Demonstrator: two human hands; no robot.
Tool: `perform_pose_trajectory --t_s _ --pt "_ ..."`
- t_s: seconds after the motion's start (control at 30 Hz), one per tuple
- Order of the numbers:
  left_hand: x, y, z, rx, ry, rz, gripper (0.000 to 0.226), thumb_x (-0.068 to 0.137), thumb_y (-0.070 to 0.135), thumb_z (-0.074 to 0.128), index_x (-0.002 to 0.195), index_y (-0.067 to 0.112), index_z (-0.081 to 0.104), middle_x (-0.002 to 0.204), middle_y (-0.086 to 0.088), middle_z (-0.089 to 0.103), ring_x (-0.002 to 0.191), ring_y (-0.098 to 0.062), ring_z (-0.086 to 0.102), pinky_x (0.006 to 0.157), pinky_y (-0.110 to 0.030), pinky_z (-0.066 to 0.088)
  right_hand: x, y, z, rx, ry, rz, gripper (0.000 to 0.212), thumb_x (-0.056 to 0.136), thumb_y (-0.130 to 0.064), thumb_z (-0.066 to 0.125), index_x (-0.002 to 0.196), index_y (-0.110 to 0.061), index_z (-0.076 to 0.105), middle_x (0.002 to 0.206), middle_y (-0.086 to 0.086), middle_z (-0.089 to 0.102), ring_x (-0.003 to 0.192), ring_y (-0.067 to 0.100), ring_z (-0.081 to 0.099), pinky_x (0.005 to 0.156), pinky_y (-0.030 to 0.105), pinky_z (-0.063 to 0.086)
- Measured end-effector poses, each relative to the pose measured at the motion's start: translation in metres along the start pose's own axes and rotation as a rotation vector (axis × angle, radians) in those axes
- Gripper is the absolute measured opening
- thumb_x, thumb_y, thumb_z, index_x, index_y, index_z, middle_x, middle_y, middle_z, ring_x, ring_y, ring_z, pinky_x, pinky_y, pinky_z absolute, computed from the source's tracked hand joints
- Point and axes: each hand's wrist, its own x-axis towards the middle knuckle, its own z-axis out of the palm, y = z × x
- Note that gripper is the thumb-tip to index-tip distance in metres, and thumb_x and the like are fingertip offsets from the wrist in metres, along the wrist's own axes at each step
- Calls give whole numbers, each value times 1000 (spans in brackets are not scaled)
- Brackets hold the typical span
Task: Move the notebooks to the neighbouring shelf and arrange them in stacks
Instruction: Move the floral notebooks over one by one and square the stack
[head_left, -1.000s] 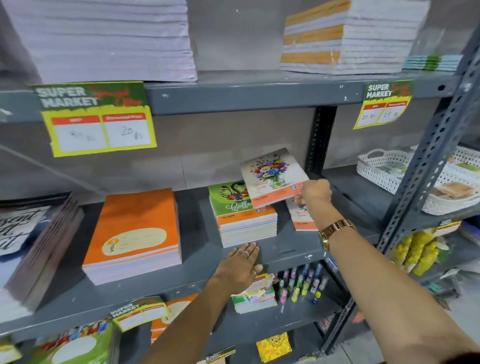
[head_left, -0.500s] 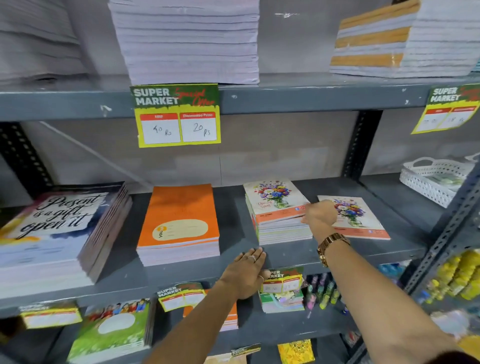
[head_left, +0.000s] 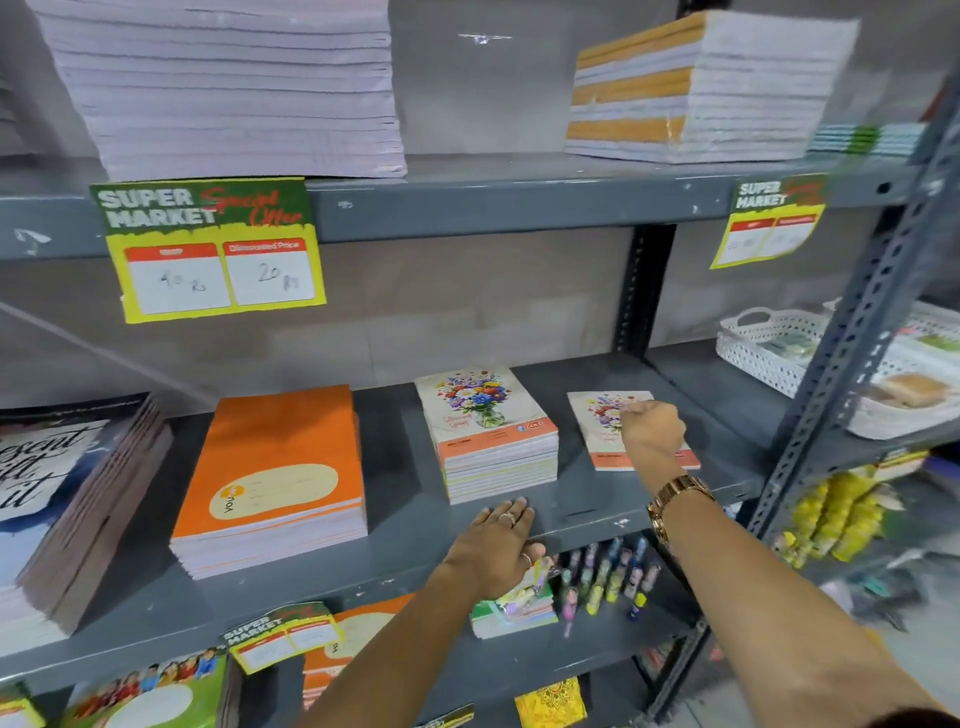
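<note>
A stack of flower-cover notebooks (head_left: 488, 447) stands on the middle grey shelf (head_left: 405, 545). To its right a single flower notebook (head_left: 597, 421) lies flat on the same shelf. My right hand (head_left: 652, 434) is over that single notebook, with its fingers curled down onto the cover and hiding the notebook's right side. My left hand (head_left: 493, 551) rests palm down on the shelf's front edge just below the stack and holds nothing.
An orange notebook stack (head_left: 275, 478) and a dark-cover stack (head_left: 67, 499) stand further left. Tall paper stacks (head_left: 223, 88) fill the top shelf. White baskets (head_left: 769, 343) sit on the neighbouring shelf, behind a perforated upright (head_left: 852, 364). Pens (head_left: 608, 577) and notebooks lie on the shelf below.
My right hand set a flower notebook on top of the stack, let go, then moved right onto the single notebook. My left hand stayed on the shelf edge. The camera view shifted.
</note>
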Motion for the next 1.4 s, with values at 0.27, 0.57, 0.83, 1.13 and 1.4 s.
perform_pose_trajectory --t_s 0.27,0.57,0.83,1.13,1.4 --pt "44 32 -1 7 2 52 59 101 35 25 149 7 6 161 -8 1 149 -21 1 123 -34 3 40 35 -22 -93 -45 48 23 88 -14 60 98 5 69 110 26 67 107 39 62 87 36 51" --pt "85 55 7 54 52 59 62 100 36 25 149 8 1 161 -7 0 149 -18 -1 122 -35 -2 69 72 -19 -354 -202 94 52 79 -37 62 115 1 60 125 22 56 117 37 50 94 38 47" --pt "95 59 14 83 89 35 64 99 39 25 150 10 0 161 -6 1 149 -18 -1 122 -34 -3 80 69 -8 -599 -233 56 67 78 -48 66 126 -4 51 132 18 49 123 31 44 93 36 47" --pt "92 58 15 82 80 39 63 99 39 25 149 11 -1 161 -5 -1 149 -18 -3 121 -33 -5 92 75 -10 -291 -269 133 31 86 -15 53 107 6 63 101 20 68 79 28 64 63 31 50" --pt "68 46 11 62 57 42 61 100 38 24 149 12 0 161 -4 -2 149 -17 -3 121 -33 -2 95 46 -4 105 -23 237 34 90 -18 45 111 7 57 108 28 68 93 40 68 84 44 56"
